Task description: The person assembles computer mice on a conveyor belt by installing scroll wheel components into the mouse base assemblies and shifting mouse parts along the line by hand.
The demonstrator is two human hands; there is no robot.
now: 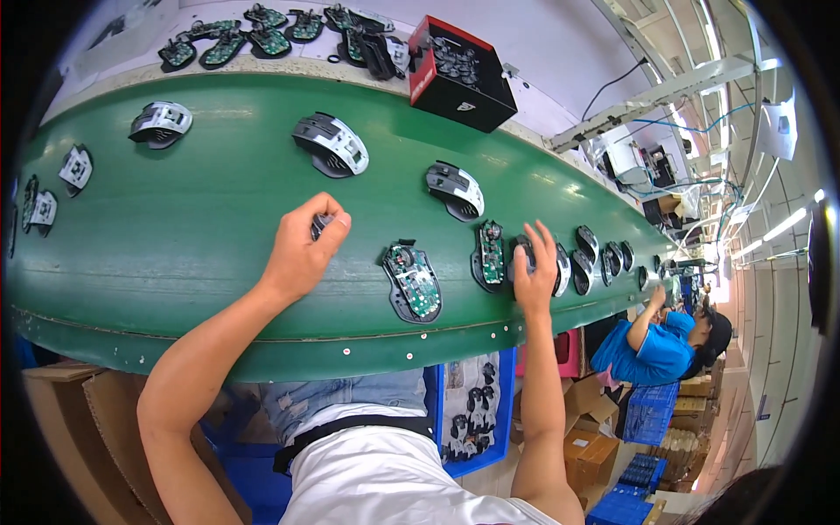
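Note:
My left hand [302,249] is closed above the green conveyor belt [219,210], its fingers round a small dark part [322,225], mostly hidden by them. To its right, an opened computer mouse base [413,282] lies on the belt with its green circuit board showing. My right hand [535,271] is over the belt's right half, fingers stretched out and thumb apart. It reaches over a dark mouse [523,248], partly covered by the hand; contact is unclear. Just left of that hand lies another mouse base with a circuit board [491,255].
Grey-and-white mice [331,144] are spread along the belt, several more at its right end. Circuit-board bases [268,40] and a black-and-red box [464,74] of dark parts line the far ledge. A blue crate [503,411] stands below. A co-worker in blue [656,346] is at right.

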